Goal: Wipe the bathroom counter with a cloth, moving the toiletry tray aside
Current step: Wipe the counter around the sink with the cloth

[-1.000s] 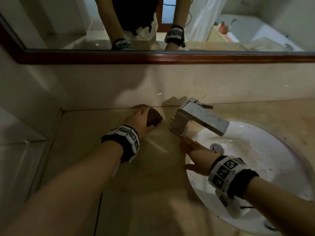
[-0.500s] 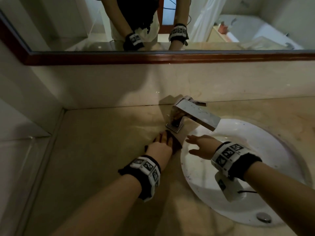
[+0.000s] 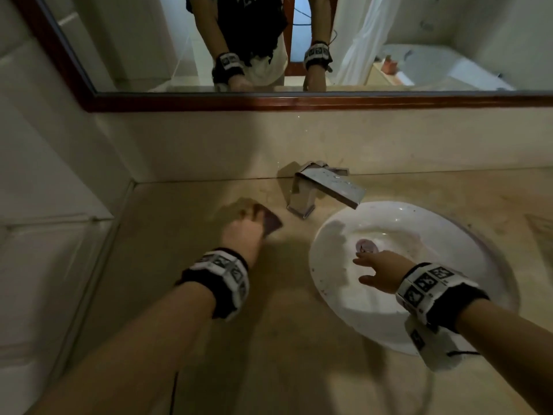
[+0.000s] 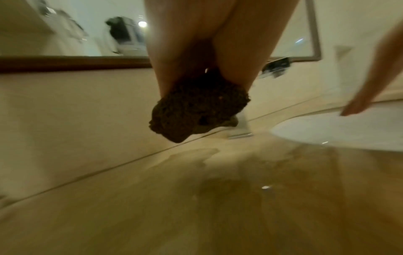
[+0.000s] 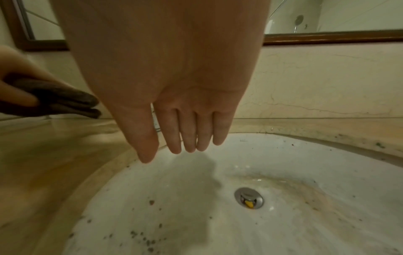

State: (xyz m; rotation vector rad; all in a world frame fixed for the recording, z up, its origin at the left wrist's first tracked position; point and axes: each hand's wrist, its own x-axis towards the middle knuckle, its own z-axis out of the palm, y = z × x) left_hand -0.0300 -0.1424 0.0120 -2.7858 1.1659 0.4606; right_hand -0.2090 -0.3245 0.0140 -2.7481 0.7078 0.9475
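Note:
My left hand (image 3: 247, 224) grips a folded dark brown cloth (image 3: 270, 223) on the beige counter (image 3: 179, 265), left of the faucet (image 3: 323, 187). In the left wrist view the cloth (image 4: 198, 107) bulges out from between the fingers, low over a wet streaked patch of counter (image 4: 240, 172). Whether it touches the stone I cannot tell. My right hand (image 3: 368, 266) hovers over the white sink (image 3: 449, 235) with straight fingers and holds nothing; in the right wrist view the right hand (image 5: 183, 150) hangs above the speckled sink (image 5: 196, 215). No toiletry tray is in view.
The chrome faucet juts over the sink's back rim. A wood-framed mirror (image 3: 299, 100) runs along the wall above the backsplash. A tiled wall (image 3: 45, 235) closes the counter's left end. The drain (image 5: 248, 198) sits in the dirty basin.
The left hand has carried the cloth from the sink rim by the faucet base to the left and back along the counter. The right hand has shifted slightly, from the rim to over the basin.

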